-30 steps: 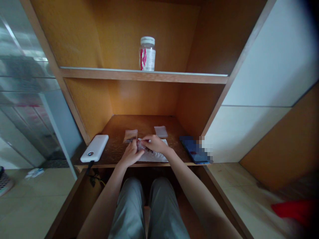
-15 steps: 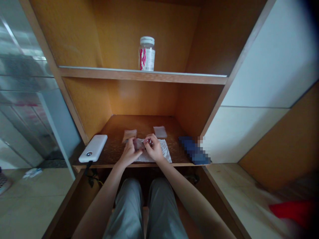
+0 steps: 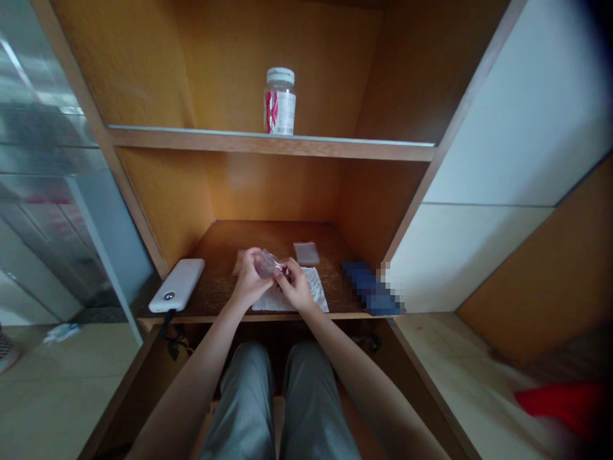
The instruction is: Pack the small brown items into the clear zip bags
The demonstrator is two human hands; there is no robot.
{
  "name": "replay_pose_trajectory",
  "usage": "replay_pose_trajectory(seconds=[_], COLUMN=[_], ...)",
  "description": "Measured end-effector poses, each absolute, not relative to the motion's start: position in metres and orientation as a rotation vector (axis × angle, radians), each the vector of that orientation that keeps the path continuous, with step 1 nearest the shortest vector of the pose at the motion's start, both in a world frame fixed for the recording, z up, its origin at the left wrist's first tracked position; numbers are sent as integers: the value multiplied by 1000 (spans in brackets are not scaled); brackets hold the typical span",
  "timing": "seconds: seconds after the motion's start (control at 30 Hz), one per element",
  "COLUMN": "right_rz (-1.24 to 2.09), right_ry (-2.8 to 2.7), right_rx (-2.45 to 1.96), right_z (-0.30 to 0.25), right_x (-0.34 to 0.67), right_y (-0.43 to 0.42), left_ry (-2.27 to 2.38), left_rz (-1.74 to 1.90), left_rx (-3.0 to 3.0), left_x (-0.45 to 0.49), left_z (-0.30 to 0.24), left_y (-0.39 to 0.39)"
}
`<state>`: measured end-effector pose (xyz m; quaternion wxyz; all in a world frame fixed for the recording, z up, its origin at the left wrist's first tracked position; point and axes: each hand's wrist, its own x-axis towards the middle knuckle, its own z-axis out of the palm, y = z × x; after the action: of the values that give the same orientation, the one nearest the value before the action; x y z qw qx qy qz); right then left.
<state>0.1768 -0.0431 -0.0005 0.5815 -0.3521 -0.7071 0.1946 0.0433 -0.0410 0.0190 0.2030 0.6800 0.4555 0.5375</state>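
My left hand (image 3: 249, 281) pinches a small clear plastic bag (image 3: 267, 262) and holds it up a little above the low wooden shelf (image 3: 225, 297). My right hand (image 3: 295, 287) is closed at the bag's right end, fingertips on something small and dark red that I cannot make out. Both hands hover over a white paper sheet (image 3: 313, 291) lying on the shelf. Another small clear bag (image 3: 306, 253) lies flat just behind the right hand. A further bag behind the left hand is mostly hidden.
A white power bank (image 3: 176, 293) lies at the shelf's left front with a cable hanging down. A dark blue phone (image 3: 366, 287) lies at the right. A white-lidded jar (image 3: 280, 102) stands on the upper shelf (image 3: 335, 148). My knees are below the shelf edge.
Both hands have lifted the small bag off the paper and drawn closer together. The left hand rose and turned the bag upward; the right hand moved back toward me.
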Motion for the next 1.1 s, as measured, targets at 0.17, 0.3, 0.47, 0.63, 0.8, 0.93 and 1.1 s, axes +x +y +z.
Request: replay_pose_trajectory(seconds=[0.17, 0.3, 0.47, 0.63, 0.8, 0.93, 1.1], right_rz=[482, 525, 558, 548, 525, 534, 550], right_ry=[-1600, -1544, -1506, -1559, -1598, -1629, -1672], right_rx=[-851, -883, -946, -972, -956, -976, -967], right_z=[-1, -2, -5, -7, -9, -9, -11], right_x=[177, 176, 175, 176, 175, 174, 174], right_y=[-43, -43, -42, -41, -40, -40, -38], left_ry=[1131, 1018, 948, 977, 952, 990, 999], left_rz=[1455, 1331, 1185, 1113, 1116, 1134, 1156], left_rx=[1873, 1689, 1498, 1429, 1497, 1546, 1500], left_x=[46, 39, 29, 26, 23, 19, 19], left_z=[25, 28, 23, 11, 4, 3, 4], left_y=[-43, -44, -42, -41, -44, -48, -51])
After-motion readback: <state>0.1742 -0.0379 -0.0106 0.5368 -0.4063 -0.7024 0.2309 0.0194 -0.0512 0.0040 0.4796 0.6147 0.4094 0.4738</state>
